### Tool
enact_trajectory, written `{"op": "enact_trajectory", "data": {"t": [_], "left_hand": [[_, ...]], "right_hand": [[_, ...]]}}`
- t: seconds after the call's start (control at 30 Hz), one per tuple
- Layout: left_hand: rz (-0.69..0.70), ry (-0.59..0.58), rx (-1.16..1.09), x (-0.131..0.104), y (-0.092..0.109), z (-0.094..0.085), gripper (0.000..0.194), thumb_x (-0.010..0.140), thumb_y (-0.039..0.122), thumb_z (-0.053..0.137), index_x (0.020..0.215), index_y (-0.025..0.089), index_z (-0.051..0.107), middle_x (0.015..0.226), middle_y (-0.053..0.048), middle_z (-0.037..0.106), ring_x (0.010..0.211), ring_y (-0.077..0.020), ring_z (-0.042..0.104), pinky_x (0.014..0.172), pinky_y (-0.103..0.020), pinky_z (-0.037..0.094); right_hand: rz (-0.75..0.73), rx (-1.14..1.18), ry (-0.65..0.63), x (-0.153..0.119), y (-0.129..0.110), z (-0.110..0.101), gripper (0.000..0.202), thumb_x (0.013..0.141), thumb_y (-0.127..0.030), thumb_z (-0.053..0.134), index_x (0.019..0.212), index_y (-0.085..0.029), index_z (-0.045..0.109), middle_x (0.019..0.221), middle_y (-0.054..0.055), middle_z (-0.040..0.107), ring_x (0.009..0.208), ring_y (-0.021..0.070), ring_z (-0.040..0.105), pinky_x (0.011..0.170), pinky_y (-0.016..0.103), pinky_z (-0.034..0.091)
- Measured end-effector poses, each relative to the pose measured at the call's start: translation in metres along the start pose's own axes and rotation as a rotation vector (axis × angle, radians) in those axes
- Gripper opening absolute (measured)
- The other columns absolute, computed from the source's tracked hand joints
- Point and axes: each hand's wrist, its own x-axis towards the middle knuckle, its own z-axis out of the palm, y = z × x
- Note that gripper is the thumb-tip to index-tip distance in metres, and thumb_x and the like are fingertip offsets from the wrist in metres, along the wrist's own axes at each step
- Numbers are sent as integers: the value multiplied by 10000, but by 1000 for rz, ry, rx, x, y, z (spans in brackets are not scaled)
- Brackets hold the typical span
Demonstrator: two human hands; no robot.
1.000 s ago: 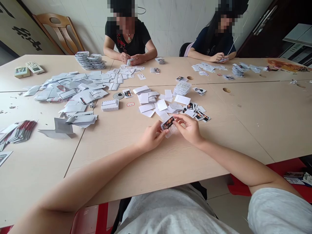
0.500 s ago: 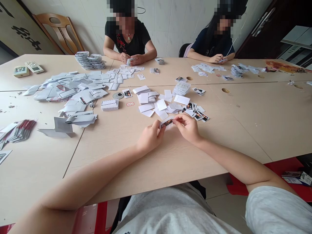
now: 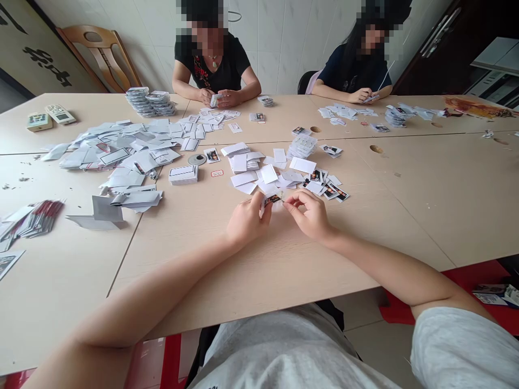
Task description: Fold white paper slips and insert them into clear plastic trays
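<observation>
Item, held: one small dark-printed card (image 3: 271, 200), tilted, above the near-middle part of the pale wooden tabletop (image 3: 389, 216).

Left hand (image 3: 246, 222): grip closed on the card's left end, thumb on the near side.

Right hand (image 3: 308, 217): thumb and forefinger brought together at the card's right end; whether this grip is closed on the card or only touches it, cannot tell.

Just beyond the hands: loose white cards (image 3: 267, 174), overlapping, some in low piles; to their right, dark picture cards (image 3: 335, 193), fanned; at their far right side, a stack of clear cases (image 3: 303, 146).

Left of these: a red-framed label (image 3: 217, 173), flat; a single picture card (image 3: 212, 155); a round disc (image 3: 197, 159), just beside that card; a neat stack of black-bordered cards (image 3: 183, 174).

Left part: a broad heap of white packets (image 3: 121, 141); nearer, a folded white sheet (image 3: 106, 209); at near left, a fanned pile of red-edged packets (image 3: 42, 217).

Far left: two keypad devices (image 3: 60, 114), side by side; two stacks of filled packets (image 3: 138, 101), adjoining.

Far side, seated: a person in a black top (image 3: 227, 67), small item between both hands; to the right, a person in a dark blue top (image 3: 339, 75), likewise.
</observation>
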Motion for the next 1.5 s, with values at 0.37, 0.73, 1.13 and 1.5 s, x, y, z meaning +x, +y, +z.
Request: {"op": "enact_trajectory", "data": {"t": [0.37,0.73,1.13,1.5], "left_hand": [[-113,-97,-225,-2,-1,-9,194,838,337,477,721,197,411,582,45,487,454,-72,380,487,-203,324],[-153,-159,-288,-3,3,-10,283,865,398,449,682,188,397,566,44,476,470,-73,383,499,-202,317],[-141,-197,-344,-1,1,-8,308,905,413,367,684,200,348,511,56,368,451,-80,316,475,-211,282],[-139,-159,-331,1,0,-6,330,908,404,366,655,196,326,510,52,362,461,-80,301,472,-210,273]], "right_hand": [[58,86,18,-2,0,-1,492,723,-358,697,1116,-251,421,903,31,604,783,164,609,704,322,522],[15,-9,-58,2,1,-1,59,836,-243,531,848,-198,568,786,31,602,700,139,587,603,256,527],[-26,-46,-5,4,5,-3,123,842,-300,546,807,-212,625,825,58,661,742,173,619,564,278,554],[-11,-47,28,6,3,-3,159,870,-280,505,904,-217,647,879,59,690,794,186,645,669,311,560]]}}
